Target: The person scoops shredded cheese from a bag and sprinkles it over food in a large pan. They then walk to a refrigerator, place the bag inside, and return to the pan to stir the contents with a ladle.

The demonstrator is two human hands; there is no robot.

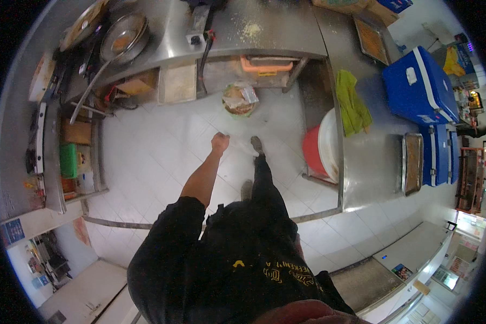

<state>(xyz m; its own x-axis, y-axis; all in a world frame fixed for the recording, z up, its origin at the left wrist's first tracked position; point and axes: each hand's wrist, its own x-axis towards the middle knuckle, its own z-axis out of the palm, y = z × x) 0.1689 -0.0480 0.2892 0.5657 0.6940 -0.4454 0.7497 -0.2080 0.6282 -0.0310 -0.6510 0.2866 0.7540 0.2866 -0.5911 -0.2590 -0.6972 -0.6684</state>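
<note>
My left hand [220, 143] hangs in front of me over the tiled floor, with its fingers curled and no object visible in it. Beyond it, under the edge of the steel worktable [283, 34], stands a round waste bin [239, 99] with a liner and plastic wrappings. Pale yellow crumbs or powder [251, 30] lie on the worktable. At the upper left, a metal strainer [123, 40] with a long handle reaches past the table's edge. My right hand is out of view; only a sliver of skin shows beside my torso.
To the right, a steel counter [372, 162] holds a green cloth [351, 103], blue cooler boxes [419, 89] and metal trays [412, 164]. A red tub [314, 148] stands below it. At left, a shelf holds a green container [68, 160]. A low bar [121, 223] crosses the floor.
</note>
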